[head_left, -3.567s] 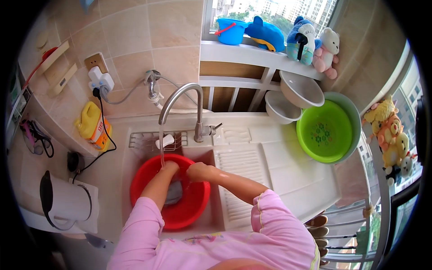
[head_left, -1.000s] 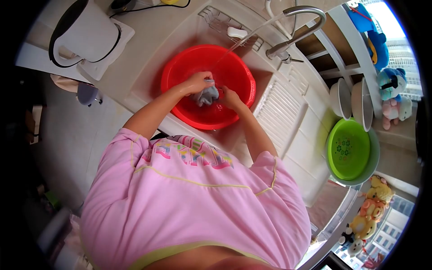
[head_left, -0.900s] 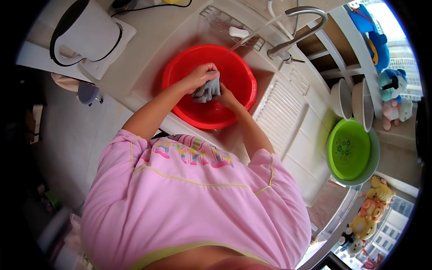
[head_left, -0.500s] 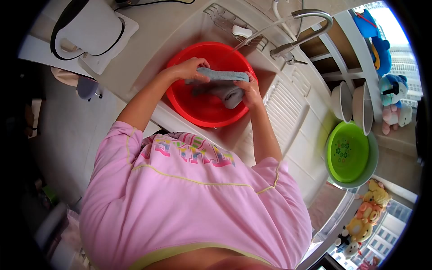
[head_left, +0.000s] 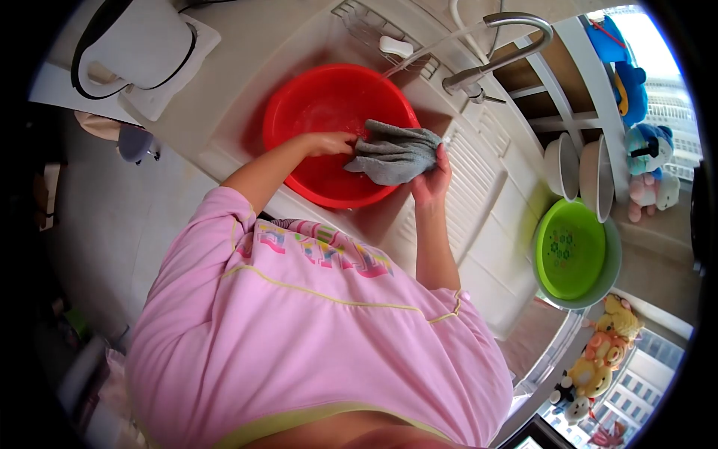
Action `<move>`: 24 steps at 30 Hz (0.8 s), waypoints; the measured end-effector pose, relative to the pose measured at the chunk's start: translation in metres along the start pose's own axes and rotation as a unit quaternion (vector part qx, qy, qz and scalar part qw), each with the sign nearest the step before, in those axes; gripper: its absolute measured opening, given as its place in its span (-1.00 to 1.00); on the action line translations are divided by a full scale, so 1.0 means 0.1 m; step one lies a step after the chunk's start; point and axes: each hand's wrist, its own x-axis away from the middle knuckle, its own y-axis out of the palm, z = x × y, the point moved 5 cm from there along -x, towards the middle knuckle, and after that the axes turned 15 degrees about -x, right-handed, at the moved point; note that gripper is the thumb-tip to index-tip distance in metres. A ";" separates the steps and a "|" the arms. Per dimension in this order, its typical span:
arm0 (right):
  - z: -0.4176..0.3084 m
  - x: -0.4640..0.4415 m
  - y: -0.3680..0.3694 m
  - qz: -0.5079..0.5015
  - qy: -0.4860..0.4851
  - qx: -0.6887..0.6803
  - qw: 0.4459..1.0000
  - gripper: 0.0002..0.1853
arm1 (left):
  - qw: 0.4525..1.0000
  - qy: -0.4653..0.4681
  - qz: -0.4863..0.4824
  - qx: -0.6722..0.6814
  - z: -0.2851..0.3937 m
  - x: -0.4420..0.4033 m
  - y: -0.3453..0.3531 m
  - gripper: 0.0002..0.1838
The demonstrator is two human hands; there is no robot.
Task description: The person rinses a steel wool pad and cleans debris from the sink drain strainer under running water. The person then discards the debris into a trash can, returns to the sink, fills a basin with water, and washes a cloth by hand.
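Note:
A bunched grey cloth hangs in folds above the right part of a red basin. My right hand grips its gathered right end, thumb up along the side. At the cloth's left edge is my left hand, fingers closed and their tips partly hidden by the folds. The basin stands in a pale sink. From the curved metal faucet, a thin stream of water falls toward the basin's far rim.
Right of the basin lies a ribbed washboard slope. A wire rack with a white soap bar sits behind. A white kettle stands at the left; a green basin and pale bowls are at the right.
The cloth has gone from stretched between both hands to bunched in my right hand, shifting right. My left hand has lowered to its left edge. The view has shifted slightly.

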 end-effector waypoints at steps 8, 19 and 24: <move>0.47 0.00 -0.11 0.036 0.096 -0.004 0.995 -0.71 | 0.983 -0.067 0.098 0.143 -0.13 0.00 0.00 -0.59; 0.72 -0.35 -0.71 -0.061 -0.094 0.841 0.529 -0.31 | 0.824 -0.081 0.332 0.452 0.23 0.45 -0.30 -0.84; 1.20 -0.83 -1.19 -0.036 0.067 0.599 0.797 -0.43 | 0.743 -0.076 0.351 0.565 0.57 0.59 -0.30 -0.91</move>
